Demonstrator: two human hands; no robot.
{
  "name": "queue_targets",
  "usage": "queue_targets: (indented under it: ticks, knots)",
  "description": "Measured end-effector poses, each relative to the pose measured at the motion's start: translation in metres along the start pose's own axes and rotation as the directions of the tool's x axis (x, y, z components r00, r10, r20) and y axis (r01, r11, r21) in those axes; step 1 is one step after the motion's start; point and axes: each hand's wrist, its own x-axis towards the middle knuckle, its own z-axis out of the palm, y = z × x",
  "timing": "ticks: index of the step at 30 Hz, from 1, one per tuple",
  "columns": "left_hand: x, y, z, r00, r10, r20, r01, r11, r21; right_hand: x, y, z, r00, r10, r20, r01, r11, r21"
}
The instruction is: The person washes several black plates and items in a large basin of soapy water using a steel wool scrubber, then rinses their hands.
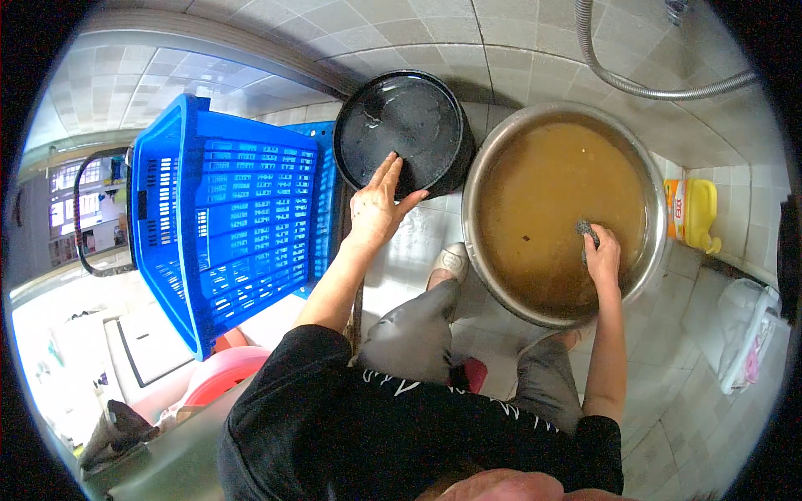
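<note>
My left hand (380, 204) lies with its fingers stretched out on the wet, round, black surface of a deep pot-like vessel (409, 117); I cannot tell whether this is its inside or its underside. Over the right part of a wide metal basin (474, 209), my right hand (603, 255) is closed on a dark grey steel wool scourer (585, 229). Cloudy brown water (551, 184) fills much of the basin, and a small dark bit floats in it.
Left of the black vessel stands a big blue plastic basket (225, 200) tipped on its side. A yellow container (702, 213) is beside the basin at the right wall. A grey corrugated hose (610, 79) hangs at the back. A pink-red tub (221, 371) sits lower left.
</note>
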Motion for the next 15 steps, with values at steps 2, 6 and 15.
queue_targets:
  ticks: [2,6,15]
  knots:
    - [0.0,0.0,0.001,0.999,-0.003,0.045,0.002,1.0,0.018,-0.001,0.008,0.002,1.0,0.002,-0.003,-0.002,1.0,0.007]
    - [0.001,0.003,0.001,0.999,0.014,0.049,-0.015,1.0,0.011,0.0,0.013,0.005,1.0,-0.01,-0.008,0.01,1.0,0.003]
    - [-0.012,0.05,-0.023,0.954,-0.289,0.073,0.238,0.591,-0.771,-0.003,0.012,0.004,0.999,0.007,0.051,-0.008,1.0,0.011]
